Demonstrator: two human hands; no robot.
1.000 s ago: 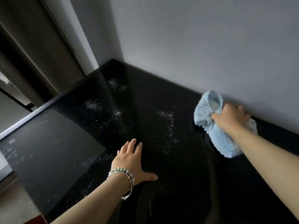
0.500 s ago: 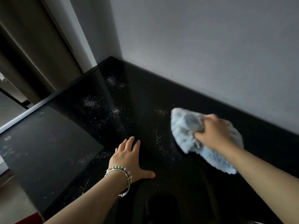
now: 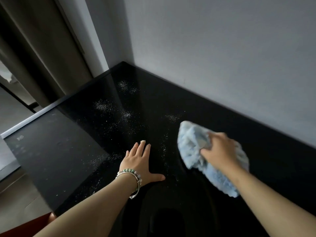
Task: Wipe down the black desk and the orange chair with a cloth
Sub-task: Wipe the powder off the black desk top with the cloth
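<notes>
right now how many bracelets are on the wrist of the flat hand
2: a green beaded bracelet nearest the left hand, and a silver bangle just behind it, toward the forearm. The wrist's underside is hidden.

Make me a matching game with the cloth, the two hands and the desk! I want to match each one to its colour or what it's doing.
Things:
1. cloth
2. left hand
3. right hand
4. desk

Descriptions:
A. black, sprinkled with white specks
B. grips the cloth
C. light blue and fluffy
D. lies flat, fingers straight

Pairs: 1-C, 2-D, 3-B, 4-A
</notes>
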